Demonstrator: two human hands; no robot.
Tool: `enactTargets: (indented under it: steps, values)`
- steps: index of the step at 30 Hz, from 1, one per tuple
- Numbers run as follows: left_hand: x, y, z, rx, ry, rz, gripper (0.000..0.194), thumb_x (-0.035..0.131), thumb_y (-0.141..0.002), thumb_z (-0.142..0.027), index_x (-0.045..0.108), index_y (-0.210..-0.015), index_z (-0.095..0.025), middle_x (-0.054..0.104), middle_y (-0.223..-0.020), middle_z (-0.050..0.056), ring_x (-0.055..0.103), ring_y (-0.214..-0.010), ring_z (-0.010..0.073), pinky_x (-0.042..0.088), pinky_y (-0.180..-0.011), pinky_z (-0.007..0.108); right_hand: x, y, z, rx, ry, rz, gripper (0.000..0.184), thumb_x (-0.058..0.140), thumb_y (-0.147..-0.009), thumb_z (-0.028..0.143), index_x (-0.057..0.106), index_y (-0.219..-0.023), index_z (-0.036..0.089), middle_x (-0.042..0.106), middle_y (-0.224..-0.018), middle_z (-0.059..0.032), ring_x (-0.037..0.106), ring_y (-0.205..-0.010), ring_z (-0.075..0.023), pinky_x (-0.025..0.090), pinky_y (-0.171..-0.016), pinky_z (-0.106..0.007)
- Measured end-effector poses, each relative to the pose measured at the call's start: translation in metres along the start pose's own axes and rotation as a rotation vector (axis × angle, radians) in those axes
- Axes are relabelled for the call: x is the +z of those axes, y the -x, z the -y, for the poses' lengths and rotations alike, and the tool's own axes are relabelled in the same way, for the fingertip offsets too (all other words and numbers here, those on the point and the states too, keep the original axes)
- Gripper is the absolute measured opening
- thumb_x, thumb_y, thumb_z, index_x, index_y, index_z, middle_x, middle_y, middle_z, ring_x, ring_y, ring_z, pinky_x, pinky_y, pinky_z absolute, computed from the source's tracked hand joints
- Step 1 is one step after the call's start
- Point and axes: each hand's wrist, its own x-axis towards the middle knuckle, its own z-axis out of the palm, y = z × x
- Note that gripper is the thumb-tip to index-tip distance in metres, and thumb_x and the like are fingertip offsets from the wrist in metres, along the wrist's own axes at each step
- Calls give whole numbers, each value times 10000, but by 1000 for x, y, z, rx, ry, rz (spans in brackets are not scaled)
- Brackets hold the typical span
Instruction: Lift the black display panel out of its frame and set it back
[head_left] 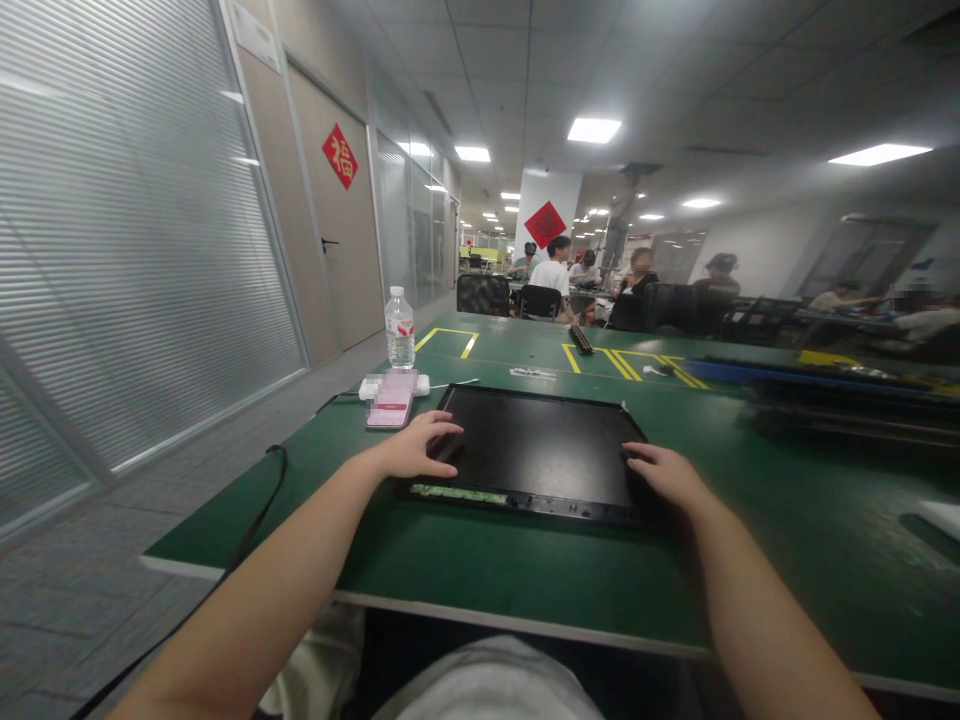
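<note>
A black display panel (544, 445) lies flat on the green tabletop, with its dark screen facing up. A strip of green circuit board (459, 494) shows along its near edge, on the left. At the panel's left edge is my left hand (420, 448), its thumb and fingers spread apart over the frame. My right hand (667, 472) is at the right edge, fingers stretched out toward the screen; its underside is hidden. Neither hand is visibly closed round the panel.
A phone (391, 400) lies beside a white power strip (373, 386), behind my left hand. A water bottle (400, 330) stands further back. Yellow tape marks and a small dark bar (580, 340) are on the far tabletop. Blue trays (757, 370) sit right. People sit beyond.
</note>
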Motion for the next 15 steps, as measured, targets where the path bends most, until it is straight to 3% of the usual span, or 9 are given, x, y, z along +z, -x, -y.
enactTargets:
  steps: [3, 10, 15]
  values:
    - [-2, 1, -2, 43, 25, 53, 788, 834, -671, -513, 614, -1373, -231, 393, -1561, 167, 382, -1446, 376, 328, -1185, 492, 1, -1, -2, 12, -14, 71, 393, 614, -797, 306, 786, -1148, 258, 734, -1218, -45, 665, -1162, -257, 495, -1011, -346]
    - [-5, 3, -5, 120, 57, 66, 753, 847, -668, -478, 629, -1350, -244, 422, -1551, 146, 411, -1433, 360, 343, -1178, 476, 1, -3, -5, 3, -48, 71, 348, 582, -806, 312, 806, -1065, 253, 739, -1204, -43, 651, -1192, -262, 473, -1058, -373]
    - [-5, 3, -9, 93, 26, 65, 701, 794, -715, -523, 642, -1332, -226, 444, -1533, 151, 434, -1418, 351, 349, -1177, 462, 2, -3, -5, 7, -58, 78, 348, 579, -796, 304, 809, -1051, 253, 733, -1220, -44, 644, -1207, -262, 457, -1078, -376]
